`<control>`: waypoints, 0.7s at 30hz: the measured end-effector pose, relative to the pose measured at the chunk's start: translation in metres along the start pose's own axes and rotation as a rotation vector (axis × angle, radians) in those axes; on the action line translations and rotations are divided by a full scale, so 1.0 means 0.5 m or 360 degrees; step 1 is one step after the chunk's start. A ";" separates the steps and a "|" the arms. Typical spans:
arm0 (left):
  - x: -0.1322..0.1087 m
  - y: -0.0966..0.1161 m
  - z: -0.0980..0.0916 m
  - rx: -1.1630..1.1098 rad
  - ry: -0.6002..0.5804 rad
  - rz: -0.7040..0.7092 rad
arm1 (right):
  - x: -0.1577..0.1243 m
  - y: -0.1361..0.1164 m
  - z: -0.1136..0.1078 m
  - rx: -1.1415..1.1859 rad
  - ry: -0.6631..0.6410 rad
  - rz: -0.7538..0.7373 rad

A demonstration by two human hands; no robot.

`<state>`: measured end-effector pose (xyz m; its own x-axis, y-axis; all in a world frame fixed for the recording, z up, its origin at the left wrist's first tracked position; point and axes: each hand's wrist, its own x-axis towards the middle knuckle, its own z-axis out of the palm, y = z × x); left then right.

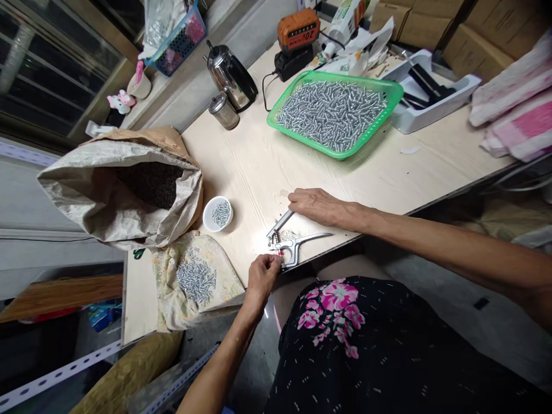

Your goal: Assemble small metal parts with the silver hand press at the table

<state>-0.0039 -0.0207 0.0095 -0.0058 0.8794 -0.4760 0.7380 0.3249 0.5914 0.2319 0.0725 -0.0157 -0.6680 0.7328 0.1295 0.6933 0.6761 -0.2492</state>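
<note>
A small silver hand press with a red part near its jaw lies at the front edge of the table. My right hand is closed around the end of its raised lever. At the jaw end, my left hand has thumb and fingers pinched together; whatever they hold is too small or hidden to name. To the left, a white cup contains small silver screw-like pieces. More such pieces lie heaped on a floral cloth.
A green basket full of silver spring-like pieces stands farther back. An open paper sack of dark pieces sits left. Behind are a kettle, a metal canister, an orange battery and a white tray.
</note>
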 end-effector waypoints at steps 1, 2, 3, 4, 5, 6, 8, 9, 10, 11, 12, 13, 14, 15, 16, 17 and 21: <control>-0.001 -0.001 0.001 -0.0007 0.0007 0.0002 | -0.004 -0.001 -0.001 -0.0001 0.0005 0.0006; -0.001 -0.002 0.001 -0.0013 0.0014 0.0005 | -0.008 -0.003 -0.001 0.0001 0.0011 0.0008; -0.001 -0.003 0.001 -0.0020 0.0018 0.0007 | -0.012 -0.006 -0.002 0.0003 0.0013 0.0009; 0.000 -0.004 0.002 -0.0025 0.0018 0.0009 | -0.018 -0.009 -0.003 0.0004 0.0014 0.0015; 0.001 -0.005 0.001 -0.0028 0.0017 0.0012 | -0.023 -0.013 -0.005 0.0003 0.0014 0.0027; 0.002 -0.006 0.001 -0.0030 0.0018 0.0014 | -0.029 -0.018 -0.008 0.0000 0.0013 0.0046; 0.005 -0.007 -0.001 -0.0024 0.0007 0.0011 | -0.042 -0.030 -0.016 -0.0013 0.0018 0.0096; 0.006 -0.008 -0.002 -0.0018 -0.0011 0.0009 | -0.049 -0.036 -0.021 -0.0017 0.0025 0.0122; 0.005 -0.008 -0.002 -0.0006 -0.0032 0.0006 | -0.055 -0.043 -0.024 -0.0020 0.0032 0.0148; 0.003 -0.008 -0.003 0.0019 -0.0046 0.0007 | -0.060 -0.049 -0.027 -0.0025 0.0036 0.0174; 0.000 -0.008 -0.003 0.0063 -0.0034 0.0023 | -0.064 -0.054 -0.029 -0.0037 0.0038 0.0201; -0.005 -0.007 -0.002 0.0128 0.0013 0.0060 | -0.067 -0.059 -0.029 -0.0054 0.0041 0.0226; -0.010 -0.005 0.000 0.0204 0.0098 0.0125 | -0.069 -0.063 -0.028 -0.0077 0.0045 0.0246; -0.016 -0.002 0.003 0.0287 0.0207 0.0222 | -0.070 -0.067 -0.026 -0.0102 0.0053 0.0262; -0.021 0.001 0.006 0.0369 0.0313 0.0350 | -0.070 -0.070 -0.023 -0.0127 0.0063 0.0273; -0.023 0.005 0.010 0.0445 0.0385 0.0501 | -0.070 -0.073 -0.021 -0.0146 0.0072 0.0278; 0.002 0.031 0.021 0.0704 0.0266 0.1076 | -0.071 -0.085 -0.012 -0.0097 0.0084 0.0247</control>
<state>0.0148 -0.0186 0.0115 0.4607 0.8874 0.0144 0.8155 -0.4297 0.3877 0.2278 0.0183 -0.0037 -0.5377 0.8307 0.1444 0.8032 0.5568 -0.2119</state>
